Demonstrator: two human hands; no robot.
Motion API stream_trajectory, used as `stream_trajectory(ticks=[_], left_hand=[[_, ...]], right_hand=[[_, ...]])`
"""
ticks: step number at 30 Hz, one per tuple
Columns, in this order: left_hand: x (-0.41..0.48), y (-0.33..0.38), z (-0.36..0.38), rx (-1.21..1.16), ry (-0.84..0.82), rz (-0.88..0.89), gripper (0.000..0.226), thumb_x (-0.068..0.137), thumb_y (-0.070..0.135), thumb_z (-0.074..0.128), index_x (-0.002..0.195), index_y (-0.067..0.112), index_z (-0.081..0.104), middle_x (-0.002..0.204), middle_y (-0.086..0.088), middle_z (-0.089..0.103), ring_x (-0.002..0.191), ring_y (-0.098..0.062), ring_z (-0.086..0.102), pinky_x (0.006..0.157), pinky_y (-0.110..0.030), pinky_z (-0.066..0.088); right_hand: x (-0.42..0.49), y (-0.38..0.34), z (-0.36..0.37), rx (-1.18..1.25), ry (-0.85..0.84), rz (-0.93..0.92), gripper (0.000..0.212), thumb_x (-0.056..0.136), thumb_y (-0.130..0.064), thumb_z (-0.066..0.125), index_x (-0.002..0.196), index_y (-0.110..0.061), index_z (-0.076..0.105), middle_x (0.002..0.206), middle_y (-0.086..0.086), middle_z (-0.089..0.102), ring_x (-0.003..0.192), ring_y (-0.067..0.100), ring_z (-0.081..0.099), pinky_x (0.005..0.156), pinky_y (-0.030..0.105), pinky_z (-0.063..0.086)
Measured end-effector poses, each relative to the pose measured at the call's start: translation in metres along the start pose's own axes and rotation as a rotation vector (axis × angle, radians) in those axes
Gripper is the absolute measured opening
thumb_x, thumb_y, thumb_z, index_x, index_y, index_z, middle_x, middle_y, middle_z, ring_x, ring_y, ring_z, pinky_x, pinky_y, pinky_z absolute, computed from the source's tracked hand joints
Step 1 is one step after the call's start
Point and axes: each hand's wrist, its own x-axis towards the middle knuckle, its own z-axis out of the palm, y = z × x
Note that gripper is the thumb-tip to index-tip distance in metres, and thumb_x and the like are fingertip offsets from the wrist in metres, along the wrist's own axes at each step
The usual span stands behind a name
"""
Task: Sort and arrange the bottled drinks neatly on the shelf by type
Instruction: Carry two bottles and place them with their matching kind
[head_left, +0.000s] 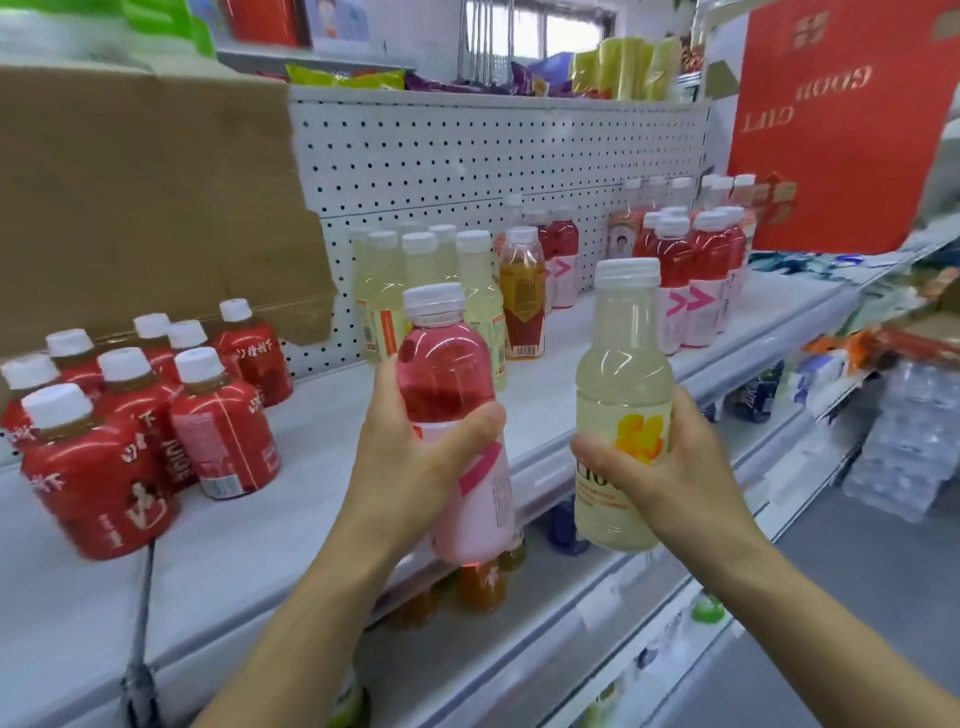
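A pink bottle (457, 415) is being gripped by the left hand (415, 457), a pale bottle (621, 410) by the right hand (649, 467). Mid-sort, likely: each is needing placement with its like group.

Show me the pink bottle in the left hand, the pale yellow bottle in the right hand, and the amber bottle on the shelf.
pink bottle (451, 371): head view, red liquid above label.
pale yellow bottle (623, 374): head view, clear body above label.
amber bottle (523, 291): head view, upper label.
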Motion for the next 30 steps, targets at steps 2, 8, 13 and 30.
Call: stream_trajectory(ticks=[2, 8, 13, 30], left_hand=[[0.010, -0.002, 0.015, 0.006, 0.046, -0.009, 0.050, 0.077, 0.028, 0.080, 0.116, 0.039, 0.050, 0.101, 0.014, 0.065, 0.085, 0.005, 0.065, 0.062, -0.018, 0.052], [0.032, -0.003, 0.066, 0.016, 0.226, -0.017, 0.053, 0.076, 0.028, 0.080, 0.120, 0.035, 0.051, 0.102, 0.013, 0.066, 0.086, 0.003, 0.066, 0.065, -0.020, 0.052], [0.049, -0.002, 0.120, 0.020, 0.312, -0.020, 0.053, 0.077, 0.026, 0.079, 0.122, 0.029, 0.051, 0.103, 0.008, 0.065, 0.086, 0.000, 0.067, 0.058, -0.018, 0.054], [0.088, -0.004, 0.144, 0.156, 0.498, -0.024, 0.051, 0.077, 0.023, 0.080, 0.120, 0.027, 0.053, 0.099, 0.009, 0.067, 0.082, 0.001, 0.067, 0.061, -0.018, 0.052]], right_hand=[[0.024, 0.010, -0.011, 0.010, -0.029, -0.007, 0.048, 0.071, -0.030, 0.084, 0.109, -0.034, 0.053, 0.096, -0.009, 0.069, 0.083, 0.000, 0.066, 0.071, 0.020, 0.052], [0.086, 0.031, -0.044, 0.040, -0.218, -0.063, 0.050, 0.073, -0.027, 0.084, 0.111, -0.033, 0.052, 0.097, -0.009, 0.069, 0.085, 0.001, 0.067, 0.069, 0.018, 0.053], [0.128, 0.049, -0.080, 0.054, -0.304, -0.118, 0.054, 0.069, -0.030, 0.085, 0.112, -0.032, 0.053, 0.102, -0.005, 0.069, 0.088, 0.008, 0.068, 0.076, 0.026, 0.057], [0.200, 0.075, -0.065, 0.228, -0.473, -0.125, 0.063, 0.077, -0.021, 0.082, 0.125, -0.033, 0.043, 0.109, -0.016, 0.062, 0.092, -0.007, 0.063, 0.073, 0.007, 0.050]])
